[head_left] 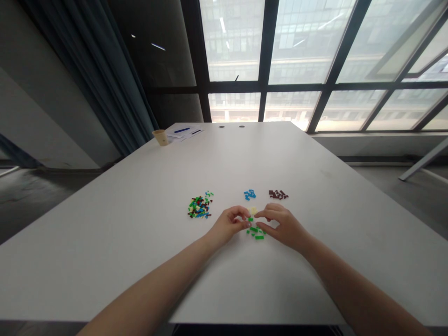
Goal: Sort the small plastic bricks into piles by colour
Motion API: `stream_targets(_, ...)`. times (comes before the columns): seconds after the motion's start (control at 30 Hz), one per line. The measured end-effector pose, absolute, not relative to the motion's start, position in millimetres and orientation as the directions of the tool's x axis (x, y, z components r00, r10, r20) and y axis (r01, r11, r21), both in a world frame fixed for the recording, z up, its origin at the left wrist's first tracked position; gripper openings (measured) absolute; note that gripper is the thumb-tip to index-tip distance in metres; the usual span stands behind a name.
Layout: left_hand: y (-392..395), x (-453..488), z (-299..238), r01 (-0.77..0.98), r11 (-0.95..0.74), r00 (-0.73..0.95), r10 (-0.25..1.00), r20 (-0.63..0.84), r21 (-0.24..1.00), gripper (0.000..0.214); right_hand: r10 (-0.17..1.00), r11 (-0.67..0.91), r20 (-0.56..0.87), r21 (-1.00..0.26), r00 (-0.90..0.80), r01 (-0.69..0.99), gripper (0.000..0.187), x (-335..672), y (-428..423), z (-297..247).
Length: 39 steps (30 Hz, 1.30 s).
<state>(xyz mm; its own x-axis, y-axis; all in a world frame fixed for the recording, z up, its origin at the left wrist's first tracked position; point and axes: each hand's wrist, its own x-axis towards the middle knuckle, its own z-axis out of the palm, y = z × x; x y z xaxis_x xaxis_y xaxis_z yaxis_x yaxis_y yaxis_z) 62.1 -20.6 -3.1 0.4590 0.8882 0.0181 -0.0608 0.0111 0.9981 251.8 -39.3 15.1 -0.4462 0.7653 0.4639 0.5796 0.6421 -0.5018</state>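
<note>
My left hand [234,221] pinches a small green building brick [250,219] at the tips of its thumb and forefinger. Across from it, my right hand [280,225] has thumb and forefinger spread apart, with nothing seen between them. Under and just in front of the fingers lies a loose group of green bricks [259,237]. A few pale yellow bricks [253,210] show between the hands, partly hidden by fingers. Beyond them are a group of blue bricks [249,194] and a group of dark brown bricks [278,194].
Left of my hands sits a mixed heap of coloured bricks [199,207]. At the far left edge of the white table [224,163] stand a paper cup [160,137] and some papers [180,134] with a blue pen [182,130]. Windows rise behind the table.
</note>
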Motion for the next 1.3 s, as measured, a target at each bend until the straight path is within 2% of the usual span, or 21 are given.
stream_targets(0.23,-20.0,63.6,-7.0,-0.07,0.039,0.497,0.868,0.001,0.997,0.025,0.724,0.687,0.516,-0.477,-0.458,0.548,0.015,246.9,-41.7,12.4)
stream_targets(0.43,-21.0,64.5,-5.9,-0.015,0.054,0.509,0.86,-0.038,0.998,0.03,0.735,0.676,0.483,-0.469,-0.476,0.569,0.011,249.2,-38.1,10.1)
stream_targets(0.57,-16.5,60.3,-8.2,0.053,-0.024,0.422,0.907,0.0,0.998,0.032,0.847,0.53,0.342,-0.484,-0.406,0.697,0.011,260.2,-31.2,9.7)
stream_targets(0.7,-9.5,53.2,-10.9,0.121,-0.064,0.345,0.938,0.018,0.991,0.027,0.918,0.396,0.164,-0.445,-0.361,0.804,0.013,272.0,-25.4,7.6)
stream_targets(0.8,-6.4,50.3,-10.8,0.125,-0.084,0.33,0.943,0.038,0.989,0.025,0.923,0.375,0.081,-0.421,-0.377,0.826,0.012,274.5,-24.4,3.9)
stream_targets(0.93,-6.3,50.6,-11.6,0.139,-0.092,0.335,0.941,0.04,0.986,0.025,0.913,0.383,0.042,-0.422,-0.405,0.821,0.012,273.2,-24.8,0.0)
stream_targets(1.07,-6.7,51.9,-13.7,0.17,-0.123,0.331,0.942,0.061,0.978,0.023,0.911,0.394,0.073,-0.443,-0.405,0.805,0.014,275.2,-24.2,3.9)
stream_targets(1.17,-2.2,47.1,-11.2,0.241,-0.16,0.266,0.96,0.093,0.957,0.022,0.913,0.407,0.174,-0.472,-0.37,0.782,0.021,279.4,-23.1,11.8)
stream_targets(1.23,4.5,37.2,-6.9,0.353,-0.192,0.179,0.974,0.136,0.916,0.02,0.914,0.396,0.291,-0.48,-0.283,0.783,0.027,282.7,-22.4,17.7)
stream_targets(1.3,13.3,21.7,-2.3,0.538,-0.215,0.093,0.976,0.196,0.815,0.019,0.9,0.336,0.419,-0.49,-0.121,0.804,0.033,286.6,-21.9,22.5)
